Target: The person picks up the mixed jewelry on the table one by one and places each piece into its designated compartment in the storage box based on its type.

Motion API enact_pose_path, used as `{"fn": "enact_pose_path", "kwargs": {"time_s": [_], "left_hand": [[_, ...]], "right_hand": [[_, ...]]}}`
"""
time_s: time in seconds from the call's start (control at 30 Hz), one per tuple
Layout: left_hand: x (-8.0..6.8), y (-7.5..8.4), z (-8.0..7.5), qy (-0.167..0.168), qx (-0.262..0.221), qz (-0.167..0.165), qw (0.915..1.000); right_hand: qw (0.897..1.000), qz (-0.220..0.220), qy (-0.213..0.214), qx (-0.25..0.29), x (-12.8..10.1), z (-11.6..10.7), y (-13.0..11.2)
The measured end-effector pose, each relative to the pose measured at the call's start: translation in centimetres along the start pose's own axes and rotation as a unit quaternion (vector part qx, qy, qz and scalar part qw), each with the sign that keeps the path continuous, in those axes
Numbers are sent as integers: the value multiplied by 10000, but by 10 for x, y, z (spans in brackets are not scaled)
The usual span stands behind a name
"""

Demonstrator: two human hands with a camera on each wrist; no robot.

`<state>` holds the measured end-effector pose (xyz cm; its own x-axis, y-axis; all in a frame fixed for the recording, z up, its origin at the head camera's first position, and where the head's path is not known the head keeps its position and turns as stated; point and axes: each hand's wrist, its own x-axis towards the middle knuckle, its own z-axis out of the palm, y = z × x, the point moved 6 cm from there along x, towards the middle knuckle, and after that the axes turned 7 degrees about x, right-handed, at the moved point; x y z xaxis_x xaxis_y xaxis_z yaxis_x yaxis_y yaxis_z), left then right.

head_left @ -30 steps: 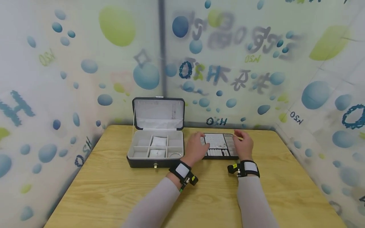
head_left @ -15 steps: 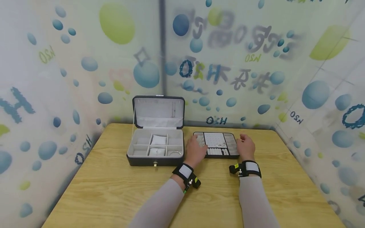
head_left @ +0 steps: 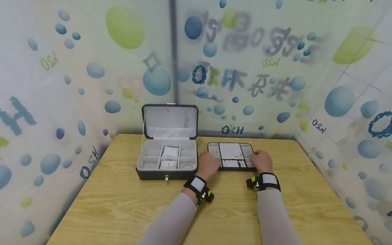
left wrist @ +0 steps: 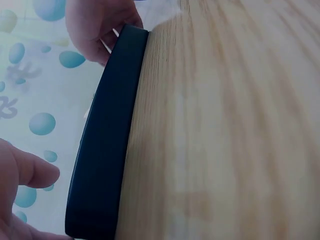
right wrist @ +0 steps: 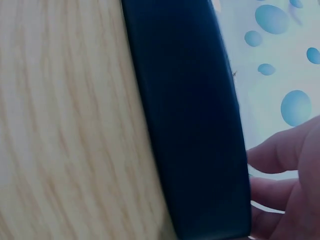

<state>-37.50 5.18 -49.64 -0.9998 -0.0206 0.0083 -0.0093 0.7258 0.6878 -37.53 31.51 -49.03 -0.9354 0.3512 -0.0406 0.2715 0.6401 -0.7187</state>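
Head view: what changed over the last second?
Both hands drew back toward the person: the left hand and right hand now sit at the near corners of the insert tray, uncovering its top. The tray and the open jewelry box stayed put.

A wooden table point(head_left: 122, 204) is seen, light yellow with brown grain lines. It is closed in by walls on three sides. Two things are set right on it, near the back edge. An open black box point(head_left: 166, 160) is placed to the left. A flat black tray point(head_left: 231, 154) is placed just beside it on the right, not touching it.
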Motion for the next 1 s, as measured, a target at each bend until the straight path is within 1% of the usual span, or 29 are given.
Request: {"fn": "enact_pose_path", "kwargs": {"time_s": [0.1,0.23,0.3,0.43,0.53,0.87,1.0], "left_hand": [[1,0,1,-51,219,64,9997],[2,0,0,-4,542,266,9982],[3,1,0,24,616,341,9975],[3,1,1,46,534,349,9979],[3,0,1,35,462,297,9985],[1,0,3,30,495,344,9982],[-1,3,3,43,387,382,9985]], "right_hand": [[9999,33,-30,-98,-1,-1,1],[9999,30,-95,-111,0,0,3],[9999,33,-127,-51,1,1,4],[9998,52,-177,45,2,0,7],[9996,104,-228,108,2,-1,8],[9994,26,-340,28,-2,-9,6],[9995,58,-319,64,-1,-12,8]]}}
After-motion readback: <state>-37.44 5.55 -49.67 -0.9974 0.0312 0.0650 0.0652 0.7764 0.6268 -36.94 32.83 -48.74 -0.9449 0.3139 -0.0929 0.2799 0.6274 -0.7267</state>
